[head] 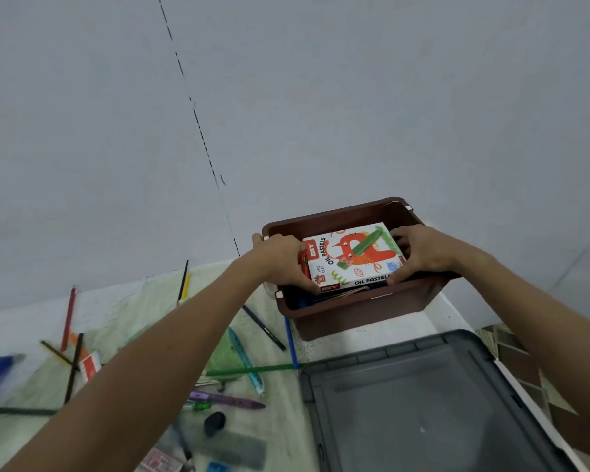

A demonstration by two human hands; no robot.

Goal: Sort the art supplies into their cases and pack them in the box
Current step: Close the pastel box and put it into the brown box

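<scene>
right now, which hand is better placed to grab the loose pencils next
Left. The left hand grips the oil pastels box on the side where the pencils lie; the right hand is over the brown bin's far side.

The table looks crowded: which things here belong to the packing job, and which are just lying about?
In the job:
oil pastels case, gripped by left hand and right hand
brown box
loose pencils and pens, still unsorted

Lying about:
grey lid
black eraser
</scene>
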